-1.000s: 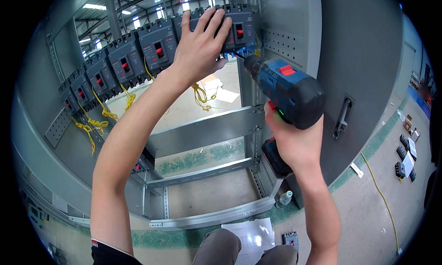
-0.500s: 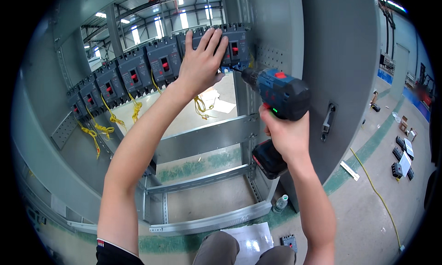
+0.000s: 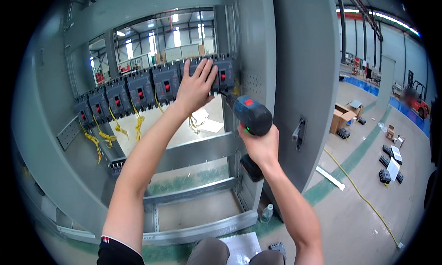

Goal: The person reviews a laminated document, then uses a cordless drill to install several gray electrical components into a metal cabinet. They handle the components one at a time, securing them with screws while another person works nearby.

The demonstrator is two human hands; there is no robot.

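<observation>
Along the upper part of the head view, a row of dark breakers (image 3: 140, 91) with red levers spans a grey cabinet (image 3: 255, 34). The left hand (image 3: 197, 91) lies with fingers spread over the breaker fronts near the row's right end, its grip on an edge impossible to tell; the right hand (image 3: 261, 147) is wrapped around the handle of a blue-and-black power drill (image 3: 252, 114), whose bit (image 3: 224, 93) reaches the lower edge of the rightmost breaker (image 3: 226, 71). Seating of the bit is too small to tell. Probable faults: a slanted bit could slip, marring the casing or striking the nearby left thumb; weak bracing could let the breaker shift; yellow cords (image 3: 139, 126) hanging below could snag if swung toward the bit.

Surface: a pale floor (image 3: 350, 228) with green stripes carries a bottle (image 3: 267, 213), white paper (image 3: 244, 249) and a yellow cable (image 3: 363, 197). Room: an industrial hall, with cardboard boxes (image 3: 340, 120), loose breakers (image 3: 385, 176) and a red forklift (image 3: 421, 107) toward the right.
</observation>
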